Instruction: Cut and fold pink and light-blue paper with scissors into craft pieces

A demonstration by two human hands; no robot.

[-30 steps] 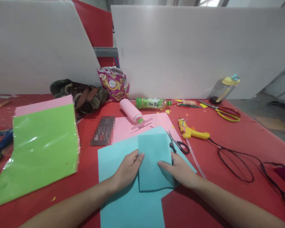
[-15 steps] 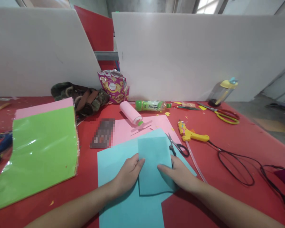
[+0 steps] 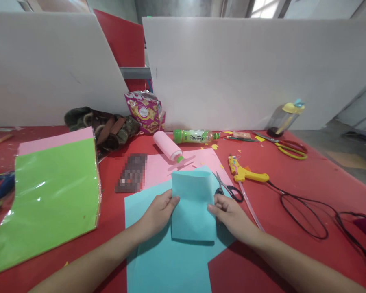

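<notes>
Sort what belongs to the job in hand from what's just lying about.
Likely in the job:
folded light-blue sheet, held by left hand and right hand
large light-blue sheet beneath
perhaps black-handled metal scissors and corded yellow plastic glue gun, nearby

Apparently just lying about:
purple foil snack bag
green-labelled clear plastic bottle
yellow-lidded clear container

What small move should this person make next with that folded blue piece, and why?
Perhaps gently press the layers of the folded blue sheet together: its top looks bowed rather than flat, and the left hand and right hand already hold its opposite sides, so both could squeeze evenly.
</notes>
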